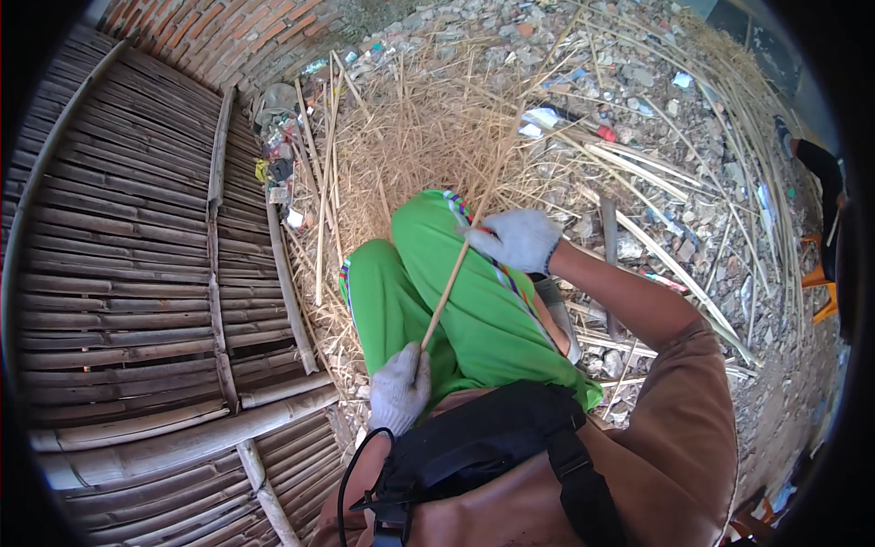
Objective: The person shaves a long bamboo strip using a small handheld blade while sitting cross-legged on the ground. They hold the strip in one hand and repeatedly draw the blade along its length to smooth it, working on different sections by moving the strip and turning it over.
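A long, thin bamboo strip [448, 290] slants across my green-trousered knees and runs up and away over the rubble. Its near end is in my left hand [401, 387], which wears a white knit glove and is closed around it by my lap. Farther along the strip, my right hand [518, 241], gloved too, pinches it beside my right knee. A small reddish-brown bit shows at the right fingertips; I cannot make out what it is. Beyond my knees lies a heap of fine bamboo shavings [410, 137].
A bamboo slat panel [137, 273] stands close on my left, below a brick wall [228, 36]. Split bamboo lengths [679, 264] lie on the stony, littered ground at right. At the far right edge are another person's dark-clothed limb [820, 169] and an orange plastic chair [820, 292].
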